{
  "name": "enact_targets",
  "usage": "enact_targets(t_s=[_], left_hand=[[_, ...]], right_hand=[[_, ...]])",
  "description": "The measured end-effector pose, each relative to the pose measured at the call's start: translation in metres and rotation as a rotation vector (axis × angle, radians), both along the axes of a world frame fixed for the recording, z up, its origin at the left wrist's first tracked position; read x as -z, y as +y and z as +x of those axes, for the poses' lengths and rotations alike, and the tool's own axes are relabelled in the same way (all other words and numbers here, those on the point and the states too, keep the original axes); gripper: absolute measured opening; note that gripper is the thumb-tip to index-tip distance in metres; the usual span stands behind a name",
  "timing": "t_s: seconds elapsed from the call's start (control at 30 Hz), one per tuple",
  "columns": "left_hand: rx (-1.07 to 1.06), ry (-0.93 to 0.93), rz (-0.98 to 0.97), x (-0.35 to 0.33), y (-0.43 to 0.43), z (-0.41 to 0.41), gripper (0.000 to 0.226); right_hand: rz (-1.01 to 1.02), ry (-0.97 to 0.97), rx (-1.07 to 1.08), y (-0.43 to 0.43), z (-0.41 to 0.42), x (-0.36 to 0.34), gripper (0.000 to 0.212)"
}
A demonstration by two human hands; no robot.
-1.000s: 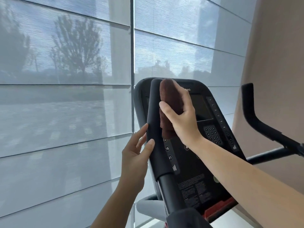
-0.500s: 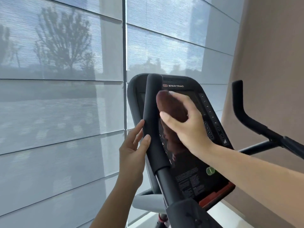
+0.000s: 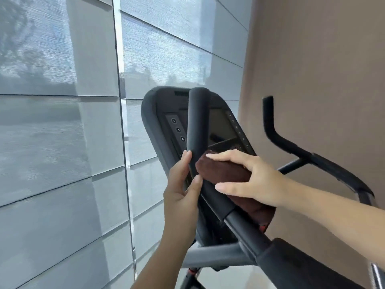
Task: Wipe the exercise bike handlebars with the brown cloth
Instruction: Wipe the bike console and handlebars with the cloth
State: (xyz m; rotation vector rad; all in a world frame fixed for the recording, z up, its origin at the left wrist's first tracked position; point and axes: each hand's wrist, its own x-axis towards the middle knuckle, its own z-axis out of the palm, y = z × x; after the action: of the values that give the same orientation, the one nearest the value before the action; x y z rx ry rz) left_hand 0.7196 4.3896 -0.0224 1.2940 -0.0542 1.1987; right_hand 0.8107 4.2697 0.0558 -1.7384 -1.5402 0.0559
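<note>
The exercise bike's left handlebar (image 3: pixel 196 122) is a black padded upright bar in front of the console (image 3: pixel 220 126). My left hand (image 3: pixel 181 190) grips this bar from the left, fingers and thumb curled round its lower part. My right hand (image 3: pixel 252 178) holds the folded brown cloth (image 3: pixel 223 171) against the bar's right side, at the same height as my left hand. The cloth's tail hangs down below my right palm. The right handlebar (image 3: pixel 291 147) stands free further right.
A large window with grey roller blinds (image 3: pixel 62 142) fills the left and back. A beige wall (image 3: pixel 323 69) stands close on the right behind the right handlebar. The bike's grey frame tube (image 3: pixel 212 256) runs below the console.
My right hand has slid the brown cloth down the left handlebar from its top to its lower part. My left hand stays on the bar. The camera has turned to the left.
</note>
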Motion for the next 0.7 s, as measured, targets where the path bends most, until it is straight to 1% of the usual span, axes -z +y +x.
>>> enact_targets(t_s=[0.07, 0.1, 0.2, 0.27, 0.33, 0.4, 0.47, 0.53, 0.63, 0.7], left_hand=[[-0.009, 0.012, 0.062, 0.001, 0.005, 0.000, 0.047], [-0.011, 0.019, 0.091, 0.002, 0.007, 0.000, 0.048], [0.019, 0.013, 0.130, 0.003, 0.013, -0.001, 0.049], [0.073, 0.002, 0.113, 0.002, 0.019, 0.000, 0.049], [0.129, 0.004, 0.069, -0.001, 0.024, 0.001, 0.051], [0.142, 0.006, 0.065, -0.009, 0.029, 0.003, 0.053], [0.156, -0.003, 0.083, -0.017, 0.034, 0.006, 0.054], [0.187, -0.020, 0.106, -0.020, 0.040, 0.009, 0.051], [0.246, -0.062, 0.123, -0.019, 0.049, 0.013, 0.046], [0.287, -0.094, 0.118, -0.018, 0.053, 0.017, 0.045]], right_hand=[[-0.118, 0.008, 0.020, -0.016, -0.007, -0.006, 0.050], [-0.141, -0.004, 0.044, -0.022, -0.013, -0.005, 0.050], [-0.105, -0.035, 0.169, -0.031, -0.030, 0.002, 0.052], [0.026, -0.027, 0.269, -0.026, -0.037, 0.004, 0.052], [0.252, -0.032, 0.374, -0.012, -0.040, -0.007, 0.049], [0.514, -0.057, 0.449, 0.010, -0.035, -0.027, 0.046], [0.676, -0.108, 0.511, 0.038, -0.028, -0.047, 0.045], [0.717, -0.115, 0.487, 0.064, -0.023, -0.055, 0.045], [0.725, -0.054, 0.397, 0.080, -0.020, -0.047, 0.045], [0.702, -0.101, 0.397, 0.076, -0.018, -0.040, 0.047]])
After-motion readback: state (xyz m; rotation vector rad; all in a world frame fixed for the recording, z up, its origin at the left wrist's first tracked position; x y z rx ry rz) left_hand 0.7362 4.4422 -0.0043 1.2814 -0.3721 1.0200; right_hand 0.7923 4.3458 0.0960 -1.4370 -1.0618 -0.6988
